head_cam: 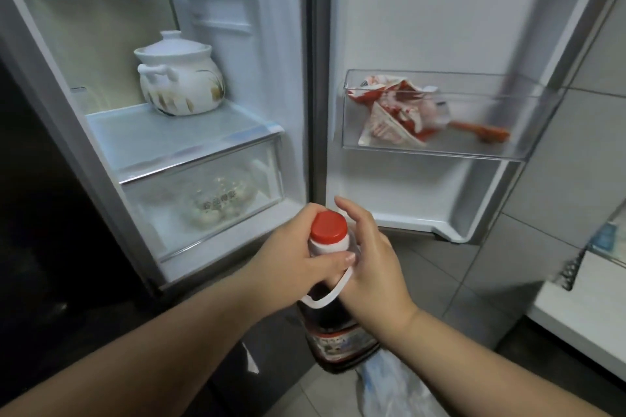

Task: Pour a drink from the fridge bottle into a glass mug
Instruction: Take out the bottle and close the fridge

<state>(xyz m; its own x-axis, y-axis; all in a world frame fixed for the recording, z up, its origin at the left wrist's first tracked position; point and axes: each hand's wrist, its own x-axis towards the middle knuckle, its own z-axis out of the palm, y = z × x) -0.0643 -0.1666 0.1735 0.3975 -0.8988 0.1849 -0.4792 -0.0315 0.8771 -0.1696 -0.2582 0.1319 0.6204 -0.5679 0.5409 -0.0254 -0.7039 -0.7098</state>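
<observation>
Left grip [288, 257] clasps the bottle [333, 332]; right grip [372, 267] touches it.

You have a single wide-angle view, worn on your head; it looks forward and down into the open fridge [271, 61], its door [423, 17] swung to your right; your left hand [291, 257] and right hand [372, 267], at the bottle [338, 338], sit close beneath the lens.

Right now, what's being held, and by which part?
The bottle. Left hand grips its neck just below the red cap; right hand lies against its shoulder beside the white loop handle, grip there unclear.
</observation>
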